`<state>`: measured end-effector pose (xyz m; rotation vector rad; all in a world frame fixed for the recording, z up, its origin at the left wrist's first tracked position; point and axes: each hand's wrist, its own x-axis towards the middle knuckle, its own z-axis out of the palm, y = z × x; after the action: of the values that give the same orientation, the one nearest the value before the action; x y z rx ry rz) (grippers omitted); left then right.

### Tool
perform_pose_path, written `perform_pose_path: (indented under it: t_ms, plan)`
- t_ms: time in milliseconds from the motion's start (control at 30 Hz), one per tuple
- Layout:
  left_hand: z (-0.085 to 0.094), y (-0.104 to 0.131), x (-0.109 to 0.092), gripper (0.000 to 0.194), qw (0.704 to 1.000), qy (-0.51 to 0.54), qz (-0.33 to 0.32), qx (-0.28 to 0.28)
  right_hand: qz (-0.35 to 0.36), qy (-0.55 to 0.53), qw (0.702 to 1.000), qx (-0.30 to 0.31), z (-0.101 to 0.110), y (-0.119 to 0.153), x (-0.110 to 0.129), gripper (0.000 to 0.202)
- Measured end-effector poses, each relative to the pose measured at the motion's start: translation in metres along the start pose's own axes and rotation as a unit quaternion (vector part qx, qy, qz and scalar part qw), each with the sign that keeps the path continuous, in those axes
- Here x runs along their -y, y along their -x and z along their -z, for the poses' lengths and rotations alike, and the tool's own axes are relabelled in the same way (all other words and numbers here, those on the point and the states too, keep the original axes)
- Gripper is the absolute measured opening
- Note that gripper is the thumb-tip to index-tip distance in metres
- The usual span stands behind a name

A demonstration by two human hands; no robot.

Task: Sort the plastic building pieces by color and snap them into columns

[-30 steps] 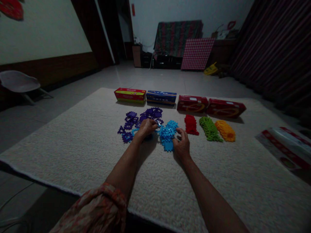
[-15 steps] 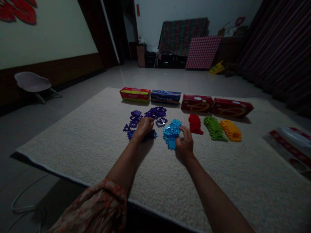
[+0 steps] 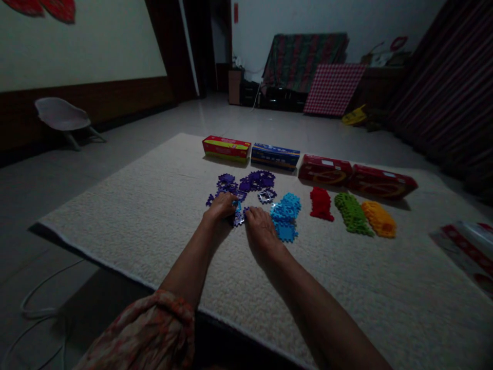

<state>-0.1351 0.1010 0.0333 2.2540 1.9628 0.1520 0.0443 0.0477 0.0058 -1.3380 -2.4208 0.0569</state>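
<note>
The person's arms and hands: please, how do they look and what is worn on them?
The left arm wears a loose sleeve, mottled orange-red and pale, gathered at its edge. The right forearm shows no sleeve. Left hand and right hand, each a grip, are ungloved.

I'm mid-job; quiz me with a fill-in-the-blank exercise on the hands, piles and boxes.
Between the red pile and the orange pile lies a ____ pile.
The light-blue pile is nearer the right hand than the ____ hand.
Most pieces around the left hand are ____.
From the left, the second box is ____.

Missing words: green; left; purple; blue.
</note>
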Motion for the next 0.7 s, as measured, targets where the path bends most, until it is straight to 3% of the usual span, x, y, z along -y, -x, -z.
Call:
perform_pose_path:
  t_ms: [133,267,400,533,700]
  plan:
    - [-0.001,0.001,0.0,0.038,1.0,0.008,-0.006,-0.009,-0.052,-0.005,0.998,0.028,-0.005,-0.009,0.009,0.043]
    - [-0.003,0.0,0.002,0.038,0.999,0.029,-0.005,-0.02,-0.07,-0.036,0.997,0.018,-0.01,-0.015,0.009,0.043]
    - [-0.008,0.002,0.006,0.041,0.995,0.084,0.006,-0.062,-0.046,-0.092,0.995,-0.003,-0.015,-0.021,-0.001,0.045]
    - [-0.009,0.003,0.011,0.042,0.981,0.155,0.028,-0.113,-0.029,-0.138,0.988,-0.057,-0.023,-0.029,-0.017,0.06]
    - [-0.006,-0.005,0.016,0.038,0.968,0.202,0.038,-0.146,0.057,-0.167,0.979,-0.102,-0.03,-0.035,-0.033,0.07]
